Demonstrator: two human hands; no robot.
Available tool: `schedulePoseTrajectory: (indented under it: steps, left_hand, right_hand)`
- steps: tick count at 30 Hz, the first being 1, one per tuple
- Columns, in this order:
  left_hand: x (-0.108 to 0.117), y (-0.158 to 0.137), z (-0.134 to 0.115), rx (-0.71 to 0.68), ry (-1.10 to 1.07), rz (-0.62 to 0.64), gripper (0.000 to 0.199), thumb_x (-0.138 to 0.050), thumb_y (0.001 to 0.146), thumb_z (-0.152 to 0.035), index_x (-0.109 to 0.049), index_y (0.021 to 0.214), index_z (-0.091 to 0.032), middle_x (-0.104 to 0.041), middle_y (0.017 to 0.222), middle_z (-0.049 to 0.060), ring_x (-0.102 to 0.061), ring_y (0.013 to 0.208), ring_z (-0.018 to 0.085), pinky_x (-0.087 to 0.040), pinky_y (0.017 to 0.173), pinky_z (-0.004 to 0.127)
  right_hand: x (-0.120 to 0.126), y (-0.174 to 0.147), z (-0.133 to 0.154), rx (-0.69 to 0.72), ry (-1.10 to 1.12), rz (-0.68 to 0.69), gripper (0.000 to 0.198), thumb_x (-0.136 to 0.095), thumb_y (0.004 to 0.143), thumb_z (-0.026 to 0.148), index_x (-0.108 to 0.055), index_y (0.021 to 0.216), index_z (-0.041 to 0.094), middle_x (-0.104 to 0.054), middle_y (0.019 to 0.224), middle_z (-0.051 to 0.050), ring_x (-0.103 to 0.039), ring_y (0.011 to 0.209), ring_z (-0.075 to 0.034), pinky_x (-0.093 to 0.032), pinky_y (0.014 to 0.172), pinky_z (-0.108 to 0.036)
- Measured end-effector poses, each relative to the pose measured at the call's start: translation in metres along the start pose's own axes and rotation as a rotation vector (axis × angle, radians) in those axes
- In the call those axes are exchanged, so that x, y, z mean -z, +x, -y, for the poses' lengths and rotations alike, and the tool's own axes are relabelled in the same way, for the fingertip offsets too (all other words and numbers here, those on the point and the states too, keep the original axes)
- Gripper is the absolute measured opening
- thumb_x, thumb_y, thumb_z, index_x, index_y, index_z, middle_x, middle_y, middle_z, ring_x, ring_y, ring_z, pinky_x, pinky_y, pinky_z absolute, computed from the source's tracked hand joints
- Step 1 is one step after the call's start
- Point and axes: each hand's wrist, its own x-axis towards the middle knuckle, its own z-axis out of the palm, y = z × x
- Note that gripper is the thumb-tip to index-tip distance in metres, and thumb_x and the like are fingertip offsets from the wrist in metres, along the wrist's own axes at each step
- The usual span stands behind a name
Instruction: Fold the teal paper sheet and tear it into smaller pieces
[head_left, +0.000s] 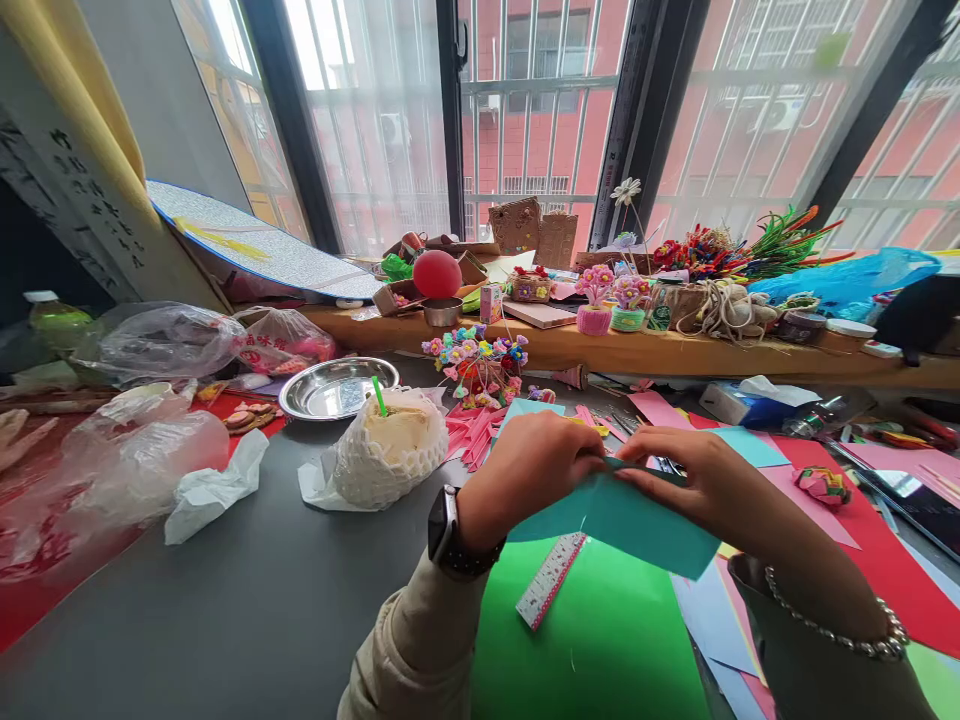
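Both hands hold a sheet of teal paper (649,528) by its far edge, above a bright green sheet (592,630) on the table. My left hand (536,465), with a black watch on the wrist, pinches the edge near the middle of the sheet. Close beside it, my right hand (686,470) grips the same edge between thumb and fingers. The teal paper slopes down toward me, with a crease or cut near its middle. Under its lower edge lies a white ruler with a pink border (551,582), slanted on the green sheet.
Left of the hands stand a coconut in white foam netting (390,450) with a green straw, and a steel plate (304,390). Pink paper strips (472,435) lie behind. Coloured sheets (900,560) and a phone (919,510) cover the right side. Crafts crowd the wooden sill (540,350).
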Motion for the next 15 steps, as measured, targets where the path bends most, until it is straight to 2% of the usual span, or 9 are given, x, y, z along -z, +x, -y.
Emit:
schedulePoseTrajectory:
  steps: [6, 15]
  left_hand:
    - [0.006, 0.0, 0.005, -0.04, -0.143, 0.096, 0.012, -0.055, 0.073, -0.023, -0.065, 0.08, -0.022, -0.066, 0.071, -0.002, -0.057, 0.064, 0.012, -0.036, 0.057, 0.018]
    - [0.012, 0.003, 0.008, -0.091, -0.433, 0.191, 0.014, -0.056, 0.073, -0.025, -0.066, 0.078, -0.016, -0.066, 0.072, -0.001, -0.057, 0.067, 0.009, -0.037, 0.063, 0.014]
  right_hand:
    - [0.002, 0.0, 0.0, -0.021, 0.087, 0.145, 0.019, -0.047, 0.078, 0.032, -0.061, 0.076, 0.02, -0.065, 0.077, -0.002, -0.057, 0.071, -0.016, -0.042, 0.064, -0.025]
    - [0.008, -0.001, -0.002, -0.036, 0.259, 0.235, 0.027, -0.046, 0.077, 0.041, -0.062, 0.072, 0.019, -0.064, 0.08, -0.002, -0.055, 0.077, -0.018, -0.04, 0.07, -0.025]
